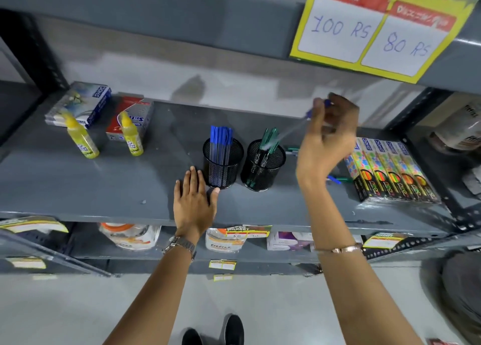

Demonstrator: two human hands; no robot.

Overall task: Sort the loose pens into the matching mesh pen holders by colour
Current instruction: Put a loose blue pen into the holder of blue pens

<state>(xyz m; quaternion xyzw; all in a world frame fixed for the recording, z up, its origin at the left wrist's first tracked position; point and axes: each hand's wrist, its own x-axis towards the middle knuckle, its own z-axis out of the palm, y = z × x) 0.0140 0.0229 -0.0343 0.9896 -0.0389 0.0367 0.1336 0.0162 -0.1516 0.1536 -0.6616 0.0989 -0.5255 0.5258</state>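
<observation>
Two black mesh pen holders stand on the grey shelf (pixel 104 188). The left holder (pixel 222 166) carries several blue pens; the right holder (pixel 263 168) carries several green pens. My right hand (pixel 325 141) is raised above and to the right of the green holder, shut on a blue pen (pixel 309 114) whose blurred clear barrel slants down toward the holders. My left hand (pixel 194 201) lies flat and open on the shelf, touching the base of the blue holder. Loose pens lie behind my right hand: a green one (pixel 291 149) and a blue and green pair (pixel 338 180).
Two yellow glue bottles (pixel 83 136) and two boxes (pixel 130 118) stand at the left of the shelf. Packs of colour pencils (pixel 395 172) lie at the right. A yellow price sign (pixel 374 26) hangs from the shelf above. Lower shelves hold packaged goods.
</observation>
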